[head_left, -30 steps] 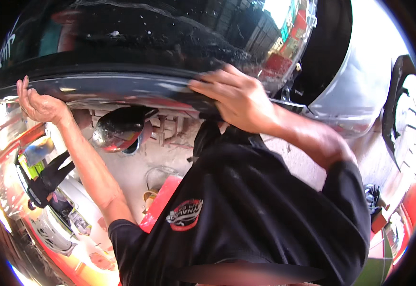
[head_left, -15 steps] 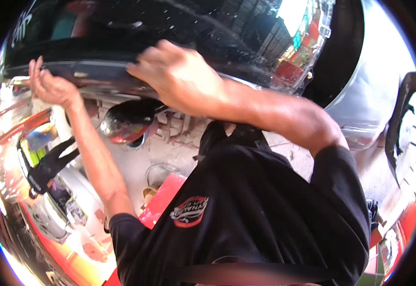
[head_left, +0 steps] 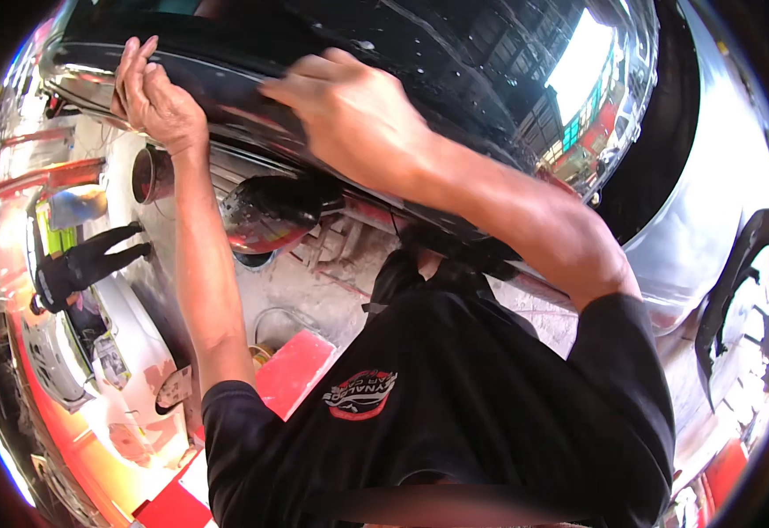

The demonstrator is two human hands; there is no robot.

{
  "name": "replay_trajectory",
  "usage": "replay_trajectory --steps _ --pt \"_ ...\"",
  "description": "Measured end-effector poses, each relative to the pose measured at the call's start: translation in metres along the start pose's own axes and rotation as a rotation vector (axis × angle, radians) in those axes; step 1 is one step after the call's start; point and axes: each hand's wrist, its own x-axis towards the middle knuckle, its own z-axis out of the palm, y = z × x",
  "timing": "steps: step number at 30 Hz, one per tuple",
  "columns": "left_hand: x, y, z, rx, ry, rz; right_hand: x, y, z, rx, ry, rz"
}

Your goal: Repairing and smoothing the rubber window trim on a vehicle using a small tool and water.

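Note:
A glossy black curved car panel, dotted with white specks, spans the upper view with a dark edge strip along its lower side. My left hand is at the left part of this strip, palm toward the camera, fingers stretched and slightly bent. My right hand is on the strip right of it, fingers bent and smeared by motion; whether anything is in them cannot be made out. Just below hangs or lies a glossy dark rounded part, beside a dark bucket-like cylinder.
A person in dark clothing is at left near a white car body. A red flat-topped object is low behind my left arm. A silver body panel and a loose black curved part are at right.
Both hands are higher in view. My right hand has moved left along the strip toward my left hand. The view has shifted, showing more of the panel's left end.

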Motion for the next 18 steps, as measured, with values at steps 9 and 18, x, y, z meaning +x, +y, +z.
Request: replay_trajectory --steps 9,18 --pt "0.001 -0.001 0.003 -0.054 0.016 -0.016 0.058 -0.001 0.035 -0.081 0.059 -0.077" --pt "0.006 0.014 0.003 -0.1 0.015 0.009 0.078 -0.006 0.038 -0.185 0.042 -0.095"
